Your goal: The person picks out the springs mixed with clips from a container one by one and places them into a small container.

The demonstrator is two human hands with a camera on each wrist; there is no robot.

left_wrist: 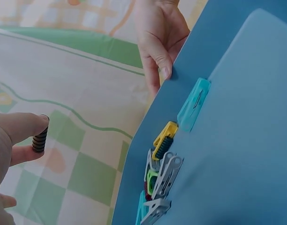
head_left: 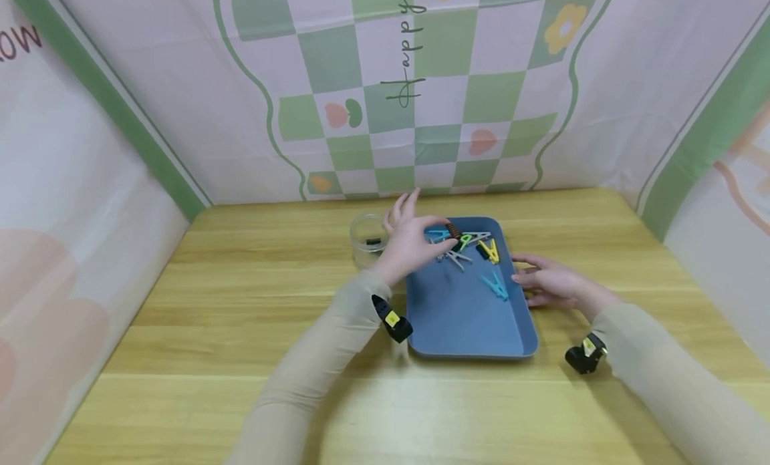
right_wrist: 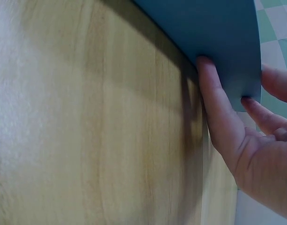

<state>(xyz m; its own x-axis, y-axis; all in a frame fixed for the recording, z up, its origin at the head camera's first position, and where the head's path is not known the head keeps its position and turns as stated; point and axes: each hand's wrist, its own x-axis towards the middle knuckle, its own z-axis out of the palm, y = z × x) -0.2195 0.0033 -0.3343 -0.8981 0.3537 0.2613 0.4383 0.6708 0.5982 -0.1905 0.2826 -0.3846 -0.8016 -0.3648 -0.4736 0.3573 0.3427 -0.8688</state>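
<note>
I judge lifting in hand, steady carriage required next: left fingers (head_left: pixel 432 221) pinch the coil (head_left: pixel 454 231) near the tray's (head_left: pixel 463 325) far edge, right fingers (head_left: pixel 531 258) spread against its right edge

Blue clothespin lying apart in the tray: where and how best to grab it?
Probably across the middle of the blue clothespin, from above and head-view left: it is long and narrow, close to the right wall of the tray, with bare space on its left.
</note>
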